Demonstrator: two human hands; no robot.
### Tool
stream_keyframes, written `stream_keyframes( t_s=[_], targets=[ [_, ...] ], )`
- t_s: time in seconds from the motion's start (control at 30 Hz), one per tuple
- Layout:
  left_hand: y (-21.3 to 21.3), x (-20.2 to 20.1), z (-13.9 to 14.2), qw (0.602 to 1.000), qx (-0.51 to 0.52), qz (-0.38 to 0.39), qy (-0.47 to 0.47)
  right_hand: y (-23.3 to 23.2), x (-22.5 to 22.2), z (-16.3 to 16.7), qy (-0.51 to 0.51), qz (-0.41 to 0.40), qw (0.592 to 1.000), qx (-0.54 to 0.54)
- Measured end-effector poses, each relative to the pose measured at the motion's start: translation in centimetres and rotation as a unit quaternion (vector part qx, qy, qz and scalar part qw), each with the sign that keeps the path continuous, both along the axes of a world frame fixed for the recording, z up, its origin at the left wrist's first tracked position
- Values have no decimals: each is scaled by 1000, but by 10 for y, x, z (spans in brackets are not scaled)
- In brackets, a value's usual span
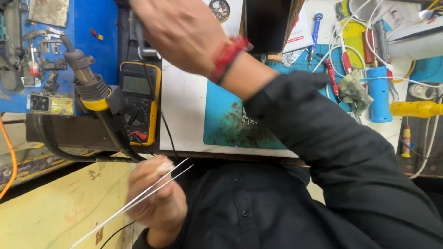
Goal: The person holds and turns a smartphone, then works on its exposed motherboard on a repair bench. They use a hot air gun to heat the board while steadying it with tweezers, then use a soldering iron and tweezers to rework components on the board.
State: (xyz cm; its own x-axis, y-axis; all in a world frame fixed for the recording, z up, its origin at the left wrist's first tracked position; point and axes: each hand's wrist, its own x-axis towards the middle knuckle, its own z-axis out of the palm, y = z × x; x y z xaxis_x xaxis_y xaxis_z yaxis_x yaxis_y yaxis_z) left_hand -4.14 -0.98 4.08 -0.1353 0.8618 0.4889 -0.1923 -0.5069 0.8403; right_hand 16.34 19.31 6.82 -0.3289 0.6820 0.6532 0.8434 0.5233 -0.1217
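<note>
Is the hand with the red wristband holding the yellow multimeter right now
No, the right hand with the red wristband is raised above the yellow multimeter, which lies untouched on the bench.

Right hand (177, 30) outstretched, left hand (154, 198) fisted.

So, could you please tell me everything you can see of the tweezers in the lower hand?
The tweezers are thin, silvery and metallic-looking, with two long straight arms running nearly parallel. They lie on a slant, from the bottom left up toward the desk edge. The left hand pinches them near their upper part, thumb over the arms, which stand slightly apart there. Their lower ends cross the yellowish board in the picture; whether they touch it cannot be told.
</note>
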Motion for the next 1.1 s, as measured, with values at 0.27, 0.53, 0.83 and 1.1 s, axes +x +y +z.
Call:
stream_keyframes(
  t_s=[0.27,0.53,0.83,1.1],
  targets=[
    [33,20,-20,989,-128,-70,18,-223,71,-30,471,-97,877,-17],
    [74,108,-64,945,-216,-232,83,-285,70,-66,314,-217,923,-59],
    [71,105,-56,931,-177,-166,272,-242,65,-61,92,-291,943,-133],
    [65,102,-59,947,-193,-189,173,-265,74,-66,415,-158,894,-61]
  ],
)
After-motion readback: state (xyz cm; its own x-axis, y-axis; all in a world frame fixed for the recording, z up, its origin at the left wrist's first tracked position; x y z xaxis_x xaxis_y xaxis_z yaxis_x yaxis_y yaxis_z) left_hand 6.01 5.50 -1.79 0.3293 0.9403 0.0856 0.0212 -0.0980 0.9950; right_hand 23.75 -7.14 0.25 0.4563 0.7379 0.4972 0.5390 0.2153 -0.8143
